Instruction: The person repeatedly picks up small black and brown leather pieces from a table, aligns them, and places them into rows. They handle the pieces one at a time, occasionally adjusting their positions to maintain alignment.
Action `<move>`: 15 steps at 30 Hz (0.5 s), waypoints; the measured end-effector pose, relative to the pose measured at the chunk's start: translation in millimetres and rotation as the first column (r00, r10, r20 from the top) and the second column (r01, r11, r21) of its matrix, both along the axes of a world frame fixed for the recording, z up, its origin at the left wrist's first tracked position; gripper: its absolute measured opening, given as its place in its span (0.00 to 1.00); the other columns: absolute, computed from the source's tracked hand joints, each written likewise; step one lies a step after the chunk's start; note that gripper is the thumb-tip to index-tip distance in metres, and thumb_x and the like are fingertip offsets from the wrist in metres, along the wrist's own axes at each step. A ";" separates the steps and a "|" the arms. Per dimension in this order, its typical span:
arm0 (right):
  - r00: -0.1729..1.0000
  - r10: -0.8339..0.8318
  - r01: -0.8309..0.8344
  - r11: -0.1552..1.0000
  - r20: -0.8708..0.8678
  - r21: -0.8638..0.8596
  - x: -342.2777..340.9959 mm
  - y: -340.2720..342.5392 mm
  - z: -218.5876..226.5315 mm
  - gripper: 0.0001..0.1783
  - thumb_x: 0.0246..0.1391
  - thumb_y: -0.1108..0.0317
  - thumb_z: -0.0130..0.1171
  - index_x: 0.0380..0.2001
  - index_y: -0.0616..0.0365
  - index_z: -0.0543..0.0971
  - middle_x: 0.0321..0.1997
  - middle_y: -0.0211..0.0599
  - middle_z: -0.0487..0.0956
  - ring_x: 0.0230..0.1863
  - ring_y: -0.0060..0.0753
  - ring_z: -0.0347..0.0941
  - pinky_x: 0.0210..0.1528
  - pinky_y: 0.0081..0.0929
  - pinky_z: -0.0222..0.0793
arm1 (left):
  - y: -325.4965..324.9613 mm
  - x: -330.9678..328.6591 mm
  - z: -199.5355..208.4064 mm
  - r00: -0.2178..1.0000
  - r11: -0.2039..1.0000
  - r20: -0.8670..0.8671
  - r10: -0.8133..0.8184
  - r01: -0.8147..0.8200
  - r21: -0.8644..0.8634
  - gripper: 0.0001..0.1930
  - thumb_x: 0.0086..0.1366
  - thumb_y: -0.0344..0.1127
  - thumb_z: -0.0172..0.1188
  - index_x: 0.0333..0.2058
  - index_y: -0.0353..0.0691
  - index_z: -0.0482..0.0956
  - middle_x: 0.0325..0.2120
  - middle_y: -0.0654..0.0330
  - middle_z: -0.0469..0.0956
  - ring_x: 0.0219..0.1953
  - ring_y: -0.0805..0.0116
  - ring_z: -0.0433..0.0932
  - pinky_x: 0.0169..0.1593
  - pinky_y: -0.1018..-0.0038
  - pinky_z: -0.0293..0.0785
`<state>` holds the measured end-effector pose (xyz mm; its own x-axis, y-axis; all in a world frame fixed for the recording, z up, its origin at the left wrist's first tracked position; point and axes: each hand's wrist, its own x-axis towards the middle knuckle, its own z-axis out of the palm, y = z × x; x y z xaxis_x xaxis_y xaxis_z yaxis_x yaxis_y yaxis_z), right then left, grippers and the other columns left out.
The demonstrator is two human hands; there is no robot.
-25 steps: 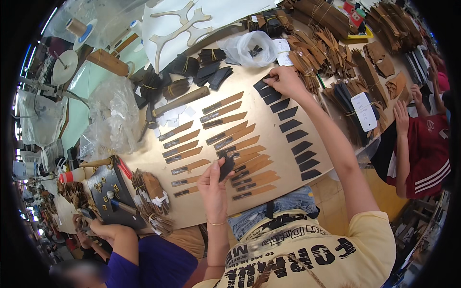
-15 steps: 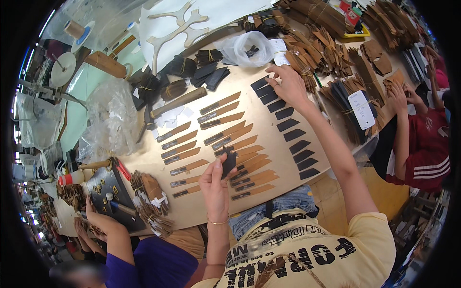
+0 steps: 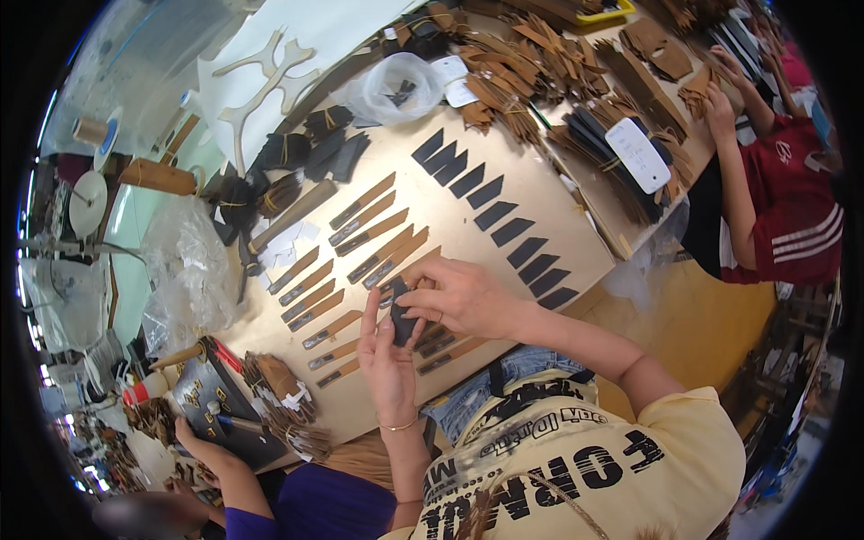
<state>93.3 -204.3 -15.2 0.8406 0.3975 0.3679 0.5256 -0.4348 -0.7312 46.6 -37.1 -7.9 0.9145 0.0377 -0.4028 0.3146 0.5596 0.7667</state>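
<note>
My left hand [image 3: 387, 371] is closed around a small stack of black leather pieces [image 3: 401, 324], held just above the table. Reaching in from the right, my right hand [image 3: 463, 301] has its fingers bent and pinched on the top of that stack; whether one piece is separated from it is hidden by the fingers. Beneath and beyond the hands lie rows of tan leather strips [image 3: 367, 200] with dark ends, some covered by my hands. To the right, a slanting row of black leather pieces [image 3: 487, 191] with angled ends lies spaced out on the table [image 3: 558, 211].
A clear plastic bag [image 3: 396, 87] and bundled brown strips [image 3: 504, 103] lie at the far side. A hammer [image 3: 288, 216] rests left of the strips. One co-worker in purple [image 3: 315, 499] sits at my left; another in dark red [image 3: 783, 216] works at the right.
My right hand has come back from the far end of the black row to the stack in my left hand. The view has shifted, so the table appears turned.
</note>
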 end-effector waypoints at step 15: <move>0.811 0.207 -0.140 0.977 0.547 -0.162 -1.8 -22.9 3.4 0.13 0.47 0.65 0.61 0.36 0.57 0.76 0.43 0.34 0.76 0.43 0.34 0.76 0.44 0.30 0.73 | 6.3 -14.8 1.0 0.976 0.943 -0.129 -0.176 0.130 -0.306 0.25 0.69 0.26 0.49 0.65 0.34 0.63 0.58 0.55 0.72 0.55 0.66 0.77 0.56 0.67 0.80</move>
